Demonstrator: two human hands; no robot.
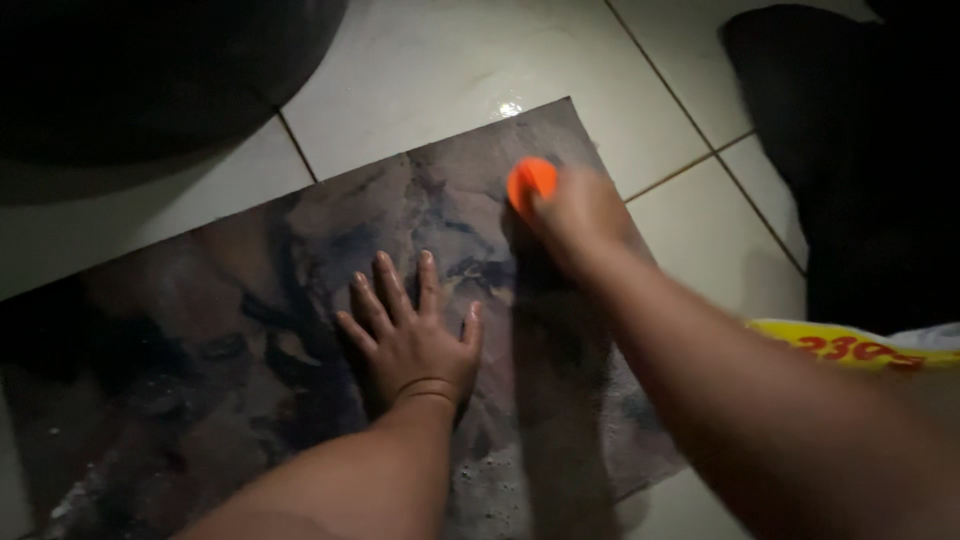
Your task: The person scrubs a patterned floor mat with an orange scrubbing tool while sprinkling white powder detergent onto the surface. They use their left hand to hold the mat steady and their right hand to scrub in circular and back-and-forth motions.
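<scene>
A wet, dark patterned mat (250, 330) lies flat on a white tiled floor (440, 70). My left hand (410, 330) is pressed palm down on the middle of the mat with fingers spread. Near the mat's far right corner, my right hand (580, 215) is closed around an orange brush (530, 183) that rests against the mat. Only the brush's orange end shows beyond my fingers. Soap suds cover the mat's near edge.
A large dark round object (150, 70) sits at the top left. Dark cloth (860, 160) lies at the right on the tiles. A yellow package with red print (850, 345) shows at the right edge behind my right arm.
</scene>
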